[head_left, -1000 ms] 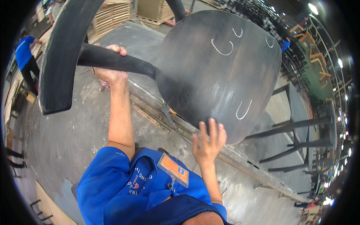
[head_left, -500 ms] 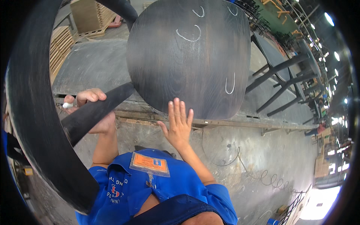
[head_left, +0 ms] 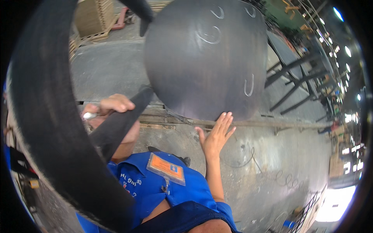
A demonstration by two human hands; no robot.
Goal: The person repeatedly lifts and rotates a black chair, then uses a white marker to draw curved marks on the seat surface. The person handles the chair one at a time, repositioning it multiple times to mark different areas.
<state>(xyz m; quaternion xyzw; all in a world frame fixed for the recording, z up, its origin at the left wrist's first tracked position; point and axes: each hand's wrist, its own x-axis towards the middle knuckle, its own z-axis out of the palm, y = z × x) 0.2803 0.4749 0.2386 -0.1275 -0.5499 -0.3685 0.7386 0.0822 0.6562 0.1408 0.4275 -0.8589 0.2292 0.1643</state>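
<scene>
A dark wooden chair fills the left and middle of the view, with its round-cornered seat (head_left: 186, 73) marked by several white curved chalk lines. Its broad curved backrest (head_left: 42, 89) sweeps down the left side. My left hand (head_left: 118, 105) is closed around the slanting back post (head_left: 124, 120), which hides part of the palm. Out of the same hand pokes a short white piece of chalk (head_left: 90, 115). My right hand (head_left: 217, 136) is open, fingers stretched, its fingertips at the seat's near edge; it holds nothing.
The chair is over a long grey worktable (head_left: 105, 70). More dark chairs (head_left: 299, 73) stand on it to the right. Stacked boards on a pallet (head_left: 93, 19) are at the back left. A coiled hose (head_left: 285, 178) lies on the concrete floor at the right.
The chair and both hands appear further right in the view. My right hand has slid rightward along the seat's near edge, and its fingers have spread. The left hand keeps its grip.
</scene>
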